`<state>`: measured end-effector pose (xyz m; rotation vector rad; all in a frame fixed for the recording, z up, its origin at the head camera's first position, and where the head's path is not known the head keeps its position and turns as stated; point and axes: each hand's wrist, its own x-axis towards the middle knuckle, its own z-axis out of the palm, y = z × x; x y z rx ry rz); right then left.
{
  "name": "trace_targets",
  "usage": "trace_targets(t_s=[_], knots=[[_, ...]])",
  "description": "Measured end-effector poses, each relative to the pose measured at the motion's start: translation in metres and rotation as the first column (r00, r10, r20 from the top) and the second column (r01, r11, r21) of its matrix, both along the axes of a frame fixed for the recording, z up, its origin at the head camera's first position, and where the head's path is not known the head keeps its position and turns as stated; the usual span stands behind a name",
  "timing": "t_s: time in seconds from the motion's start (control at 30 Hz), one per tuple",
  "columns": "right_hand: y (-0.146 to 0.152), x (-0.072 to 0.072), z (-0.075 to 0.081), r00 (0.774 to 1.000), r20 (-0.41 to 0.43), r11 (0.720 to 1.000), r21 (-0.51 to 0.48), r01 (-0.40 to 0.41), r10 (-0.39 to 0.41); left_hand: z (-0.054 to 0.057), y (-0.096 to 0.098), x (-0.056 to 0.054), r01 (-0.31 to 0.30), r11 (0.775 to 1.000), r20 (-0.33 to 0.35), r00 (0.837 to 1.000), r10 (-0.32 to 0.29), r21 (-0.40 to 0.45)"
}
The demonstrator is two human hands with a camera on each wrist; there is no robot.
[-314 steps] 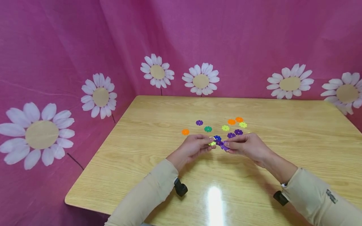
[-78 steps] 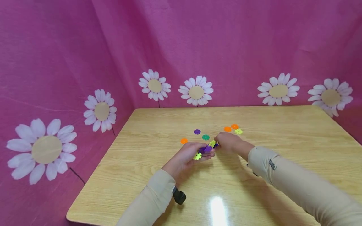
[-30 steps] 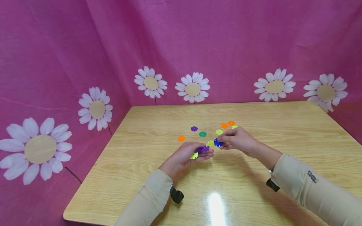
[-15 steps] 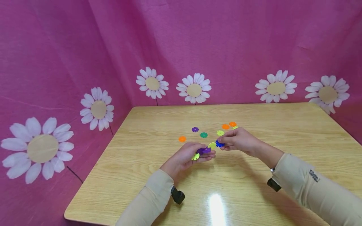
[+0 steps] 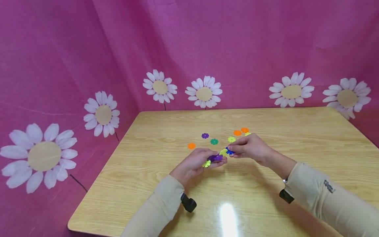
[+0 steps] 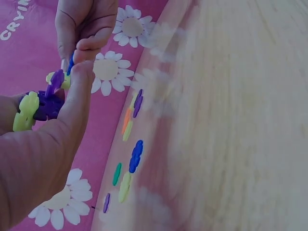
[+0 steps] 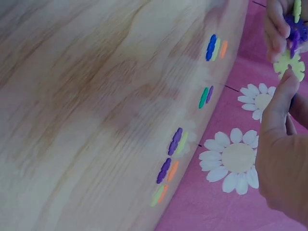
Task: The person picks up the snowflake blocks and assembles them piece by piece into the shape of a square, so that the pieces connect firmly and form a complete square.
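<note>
My left hand [image 5: 193, 163] grips a chain of notched, flower-shaped plastic discs over the table. Purple discs [image 5: 217, 158] form its middle, and a yellow-green disc [image 5: 206, 163] sticks out at the palm end. At the far end a yellow disc [image 5: 223, 152] points toward my right hand [image 5: 256, 149]. Between thumb and fingers the right hand pinches a blue disc [image 5: 229, 150], its edge against the yellow disc. Whether their slots are joined cannot be told. In the right wrist view the yellow disc [image 7: 288, 65] meets the right thumb; the blue one is mostly hidden.
Loose discs lie on the wooden table [image 5: 142, 184] beyond the hands: orange [image 5: 191, 145], purple [image 5: 205, 135], green [image 5: 214, 141], yellow [image 5: 232, 139] and more orange [image 5: 237, 133]. The left wrist view shows another blue disc [image 6: 136, 156] lying there. A pink cloth [image 5: 237, 49] with printed daisies surrounds the table.
Earlier the right hand reached to the table behind the chain, then came back pinching the blue disc. Over the last second the blue disc has closed the gap to the chain's yellow disc.
</note>
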<state>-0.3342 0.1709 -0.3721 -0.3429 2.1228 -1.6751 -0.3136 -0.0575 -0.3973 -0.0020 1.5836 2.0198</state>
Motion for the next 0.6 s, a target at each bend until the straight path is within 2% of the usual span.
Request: trace_targets(t_s=[0.13, 0.33, 0.47, 0.6], knots=[[0.0, -0.001, 0.0, 1.0, -0.004, 1.0, -0.009, 0.005, -0.005, -0.001, 0.003, -0.003, -0.019, 1.0, 0.014, 1.0, 0.019, 0.013], [0.006, -0.008, 0.0, 1.0, 0.007, 1.0, -0.012, -0.014, 0.014, -0.004, 0.005, -0.008, 0.005, 0.999, 0.023, 1.0, -0.005, 0.039], [0.007, -0.014, -0.001, 0.997, 0.045, 0.998, -0.015, -0.065, 0.065, -0.005, 0.0, -0.01, 0.069, 0.997, -0.002, 0.998, -0.069, 0.019], [0.006, -0.018, -0.002, 0.99, 0.077, 0.993, -0.016, -0.115, 0.116, -0.004, 0.001, -0.013, 0.133, 0.989, -0.053, 0.989, -0.136, -0.061]])
